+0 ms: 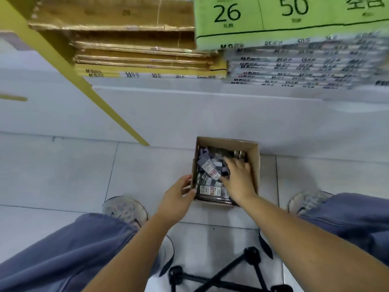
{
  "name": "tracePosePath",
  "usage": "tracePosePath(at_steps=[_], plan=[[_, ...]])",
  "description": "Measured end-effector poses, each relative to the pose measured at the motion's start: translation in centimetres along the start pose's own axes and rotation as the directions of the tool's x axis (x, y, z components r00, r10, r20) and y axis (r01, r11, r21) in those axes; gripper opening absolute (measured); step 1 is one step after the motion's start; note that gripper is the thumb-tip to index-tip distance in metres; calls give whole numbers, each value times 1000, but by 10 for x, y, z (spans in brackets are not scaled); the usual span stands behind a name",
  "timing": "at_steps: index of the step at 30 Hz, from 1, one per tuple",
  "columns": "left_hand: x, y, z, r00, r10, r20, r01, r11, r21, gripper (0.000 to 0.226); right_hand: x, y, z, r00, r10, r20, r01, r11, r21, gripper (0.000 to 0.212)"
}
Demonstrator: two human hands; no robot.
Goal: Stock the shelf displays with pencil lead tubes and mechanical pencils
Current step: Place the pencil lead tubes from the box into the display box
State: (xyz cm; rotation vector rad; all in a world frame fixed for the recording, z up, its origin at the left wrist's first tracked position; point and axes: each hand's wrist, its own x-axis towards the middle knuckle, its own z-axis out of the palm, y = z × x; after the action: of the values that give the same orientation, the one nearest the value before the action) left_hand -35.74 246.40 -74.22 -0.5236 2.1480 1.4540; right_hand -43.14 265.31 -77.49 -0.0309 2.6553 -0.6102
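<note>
Packets of pencil lead (pixel 210 171), small and grey-and-white, filled the open brown cardboard box (pixel 253 161) at frame centre. My left hand (pixel 176 199) gripped its left wall to steady it; my right hand (pixel 240 178) lay among them, grasp unclear.

Small grey packs (pixel 210 171) lie jumbled inside an open cardboard box (pixel 254 163).

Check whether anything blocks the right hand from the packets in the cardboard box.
Nothing visible does. The cardboard box is open-topped and the right hand is inside it, fingers on the packets. The left hand grips the box's left wall, off to the side.
</note>
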Motion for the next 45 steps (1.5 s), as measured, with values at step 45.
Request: tracePosePath(at_steps=[45], plan=[[-9,2,-5,999,-10,54,19,985,-172,49,23,6,-8,779,-124,614,-18,975,221,84]])
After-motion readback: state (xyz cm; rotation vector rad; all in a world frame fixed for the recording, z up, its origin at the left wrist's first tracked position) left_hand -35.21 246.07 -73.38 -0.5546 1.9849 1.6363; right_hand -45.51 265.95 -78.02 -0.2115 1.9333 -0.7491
